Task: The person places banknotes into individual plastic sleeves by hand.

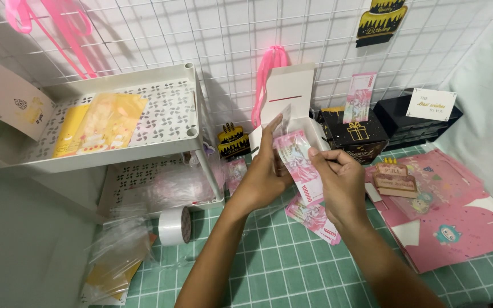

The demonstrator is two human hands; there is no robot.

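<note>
Both forearms are extended over the green checked surface (pixel 269 256), meeting near its middle. A strip of pink banknotes (pixel 302 171) is held between the hands, its lower end trailing onto the surface. The left hand (pixel 266 171) is closed on the upper notes, fingers (pixel 270 132) narrow and pinched. The right hand (pixel 343 182) is curled around the strip's right edge, thumb on top. For a clean result, the strip is best kept flat and fed evenly toward the white box (pixel 292 108) behind it.
</note>
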